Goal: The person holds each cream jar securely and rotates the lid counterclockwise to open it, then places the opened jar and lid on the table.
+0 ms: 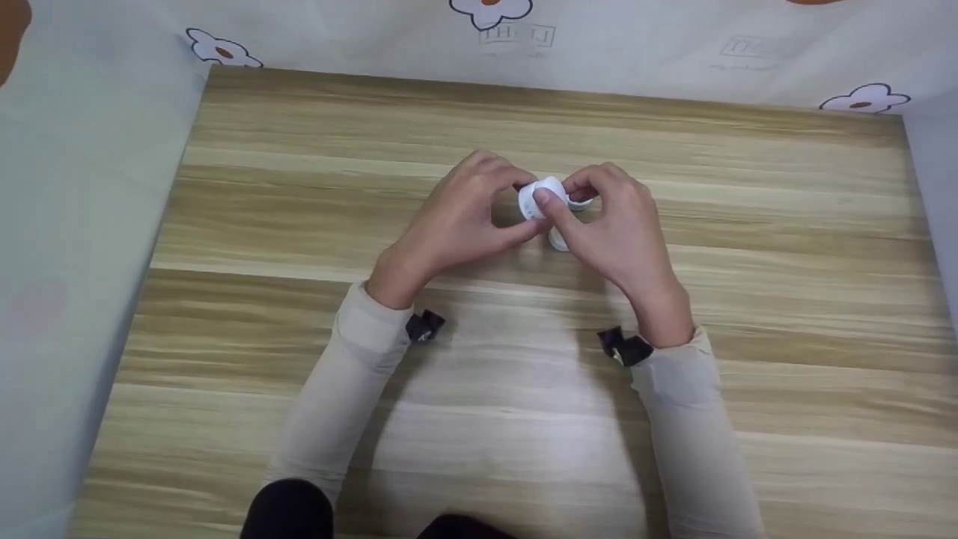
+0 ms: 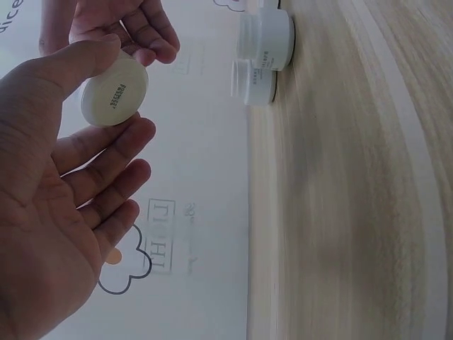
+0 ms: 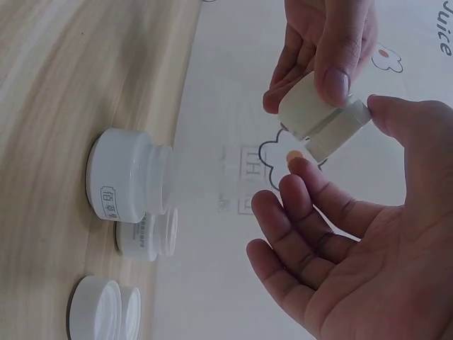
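In the head view, both hands meet over the table around a small white jar (image 1: pixel 528 203). My left hand (image 1: pixel 456 213) pinches the jar between thumb and fingers. Its round end with small printed text (image 2: pixel 115 95) faces the left wrist camera. On the opposite side, my right hand (image 1: pixel 617 228) pinches the white lid (image 3: pixel 340 132) between thumb and index finger, its other fingers loosely spread. The right wrist view shows the jar body (image 3: pixel 301 106) and lid tilted against each other, with a narrow gap along part of the seam.
On the wood-grain table (image 1: pixel 262 337) stand a larger white jar (image 3: pixel 117 173) and a smaller one (image 3: pixel 136 239), both without lids. Two white lids (image 3: pixel 92 312) rest beside them. A pale flower-print cloth (image 1: pixel 636 45) stands behind the table.
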